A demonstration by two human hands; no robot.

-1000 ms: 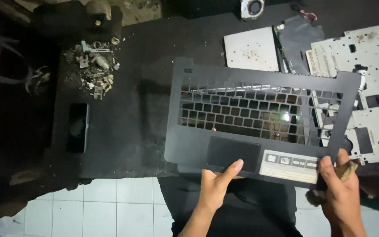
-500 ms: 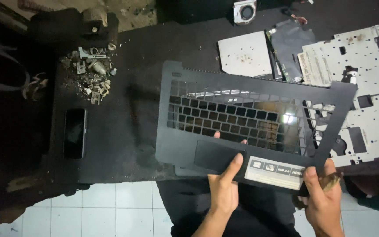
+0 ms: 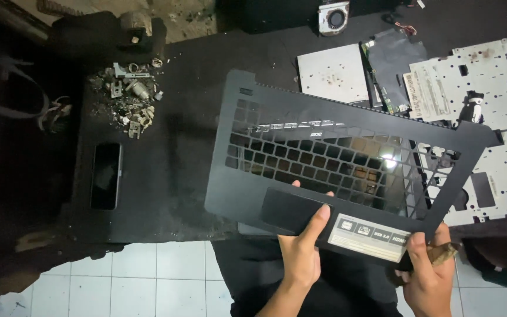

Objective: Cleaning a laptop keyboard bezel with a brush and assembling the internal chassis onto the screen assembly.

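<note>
I see the dark bench (image 3: 165, 194) taking up most of the view, with white floor tiles along its near edge. Above its right half I hold a black laptop palmrest cover (image 3: 277, 126), tilted, its key openings empty and its touchpad toward me. My left hand (image 3: 301, 258) grips the near edge by the touchpad, thumb on top and fingers underneath. My right hand (image 3: 428, 277) pinches the near right corner and seems to clasp a small brownish object, which I cannot identify. To handle this well, I judge both grips should stay on the solid frame, since the thin key lattice looks easy to bend. Far right lies a silver metal chassis plate (image 3: 500, 117) carrying a pale rectangular label (image 3: 426, 88). A pale rectangular sticker (image 3: 369, 236) with small dark icons sits between my hands. A phone (image 3: 105, 176) lies at left, with a scrap pile (image 3: 127, 100) beyond it.
</note>
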